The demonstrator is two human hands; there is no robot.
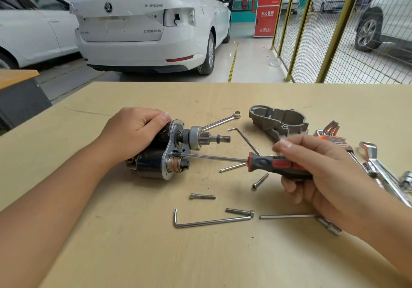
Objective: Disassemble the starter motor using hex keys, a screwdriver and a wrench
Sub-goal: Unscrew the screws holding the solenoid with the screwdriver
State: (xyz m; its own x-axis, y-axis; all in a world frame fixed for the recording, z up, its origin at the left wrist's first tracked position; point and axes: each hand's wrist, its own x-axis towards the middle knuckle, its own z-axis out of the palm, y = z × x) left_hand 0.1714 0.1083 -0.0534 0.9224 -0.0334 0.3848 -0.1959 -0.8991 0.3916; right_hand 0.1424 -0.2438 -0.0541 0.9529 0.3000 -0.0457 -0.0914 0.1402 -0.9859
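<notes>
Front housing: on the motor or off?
Off. The front housing lies apart on the table; the starter motor shows its bare pinion shaft.

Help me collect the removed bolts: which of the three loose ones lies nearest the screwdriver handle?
The bolt just below the screwdriver, lying at a slant. The other two, bolt and bolt, lie lower on the table.

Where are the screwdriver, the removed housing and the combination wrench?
screwdriver (274, 164): head view, on the red-and-black handle.
removed housing (278, 120): head view, on the grey cast body.
combination wrench (219, 122): head view, on the shank below the ring end.
</notes>
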